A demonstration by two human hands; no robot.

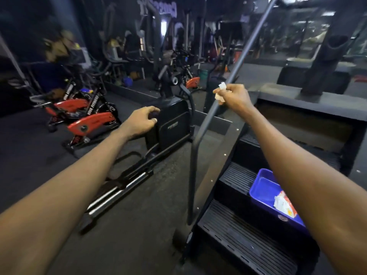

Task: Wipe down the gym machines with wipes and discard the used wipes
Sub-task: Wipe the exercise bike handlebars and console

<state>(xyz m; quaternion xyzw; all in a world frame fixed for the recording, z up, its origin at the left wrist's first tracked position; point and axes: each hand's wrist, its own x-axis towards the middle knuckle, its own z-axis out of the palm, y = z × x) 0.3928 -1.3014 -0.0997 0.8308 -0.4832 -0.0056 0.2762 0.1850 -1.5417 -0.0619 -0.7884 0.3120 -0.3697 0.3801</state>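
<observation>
My right hand (234,97) grips a crumpled white wipe (220,92) and holds it against the long grey handrail (246,52) of a stair-climber machine. My left hand (142,121) hovers out to the left with its fingers loosely curled, holding nothing, in front of a black elliptical machine (172,124). A blue plastic tub (266,193) sits on a black step (234,249) of the stair-climber, below my right forearm. Inside it lies a white and orange wipes packet (284,203).
Red and black spin bikes (87,120) stand on the dark floor at the left. The elliptical's chrome rails (117,193) run along the floor in the middle. More machines and a mirror wall fill the dim background.
</observation>
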